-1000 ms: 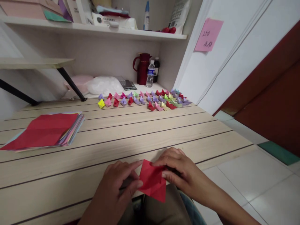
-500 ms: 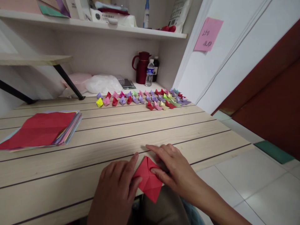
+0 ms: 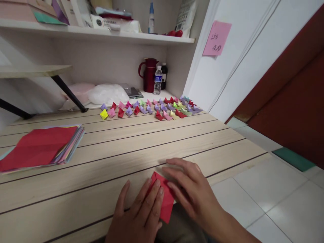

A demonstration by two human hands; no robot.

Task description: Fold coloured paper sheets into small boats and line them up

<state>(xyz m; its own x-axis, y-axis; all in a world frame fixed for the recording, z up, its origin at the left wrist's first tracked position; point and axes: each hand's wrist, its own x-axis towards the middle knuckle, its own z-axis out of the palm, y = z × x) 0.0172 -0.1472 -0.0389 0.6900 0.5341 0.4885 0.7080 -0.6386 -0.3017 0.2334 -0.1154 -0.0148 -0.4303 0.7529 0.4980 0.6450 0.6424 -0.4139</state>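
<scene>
A folded red origami paper [image 3: 167, 202] lies at the table's front edge, its lower corner jutting over my lap. Across its left part my left hand [image 3: 141, 209] is laid flat, fingers stretched out and pressing down; that side of the paper is hidden beneath them. My right hand [image 3: 193, 189] is at the paper's right side, fingers extended and apart, with the thumb against or close to the right edge. Whether the thumb grips the edge is hard to see.
A stack of coloured paper [image 3: 43, 146] with a red sheet on top lies at the left. Several small folded paper boats [image 3: 159, 115] stand in rows at the back. Behind them, a dark red jug [image 3: 150, 76] and a water bottle [image 3: 157, 81] stand under a shelf [image 3: 101, 35].
My left hand has moved from the paper's left edge onto its top and flattened there. My right thumb has slid from the paper's middle toward its right edge. The view has shifted slightly.
</scene>
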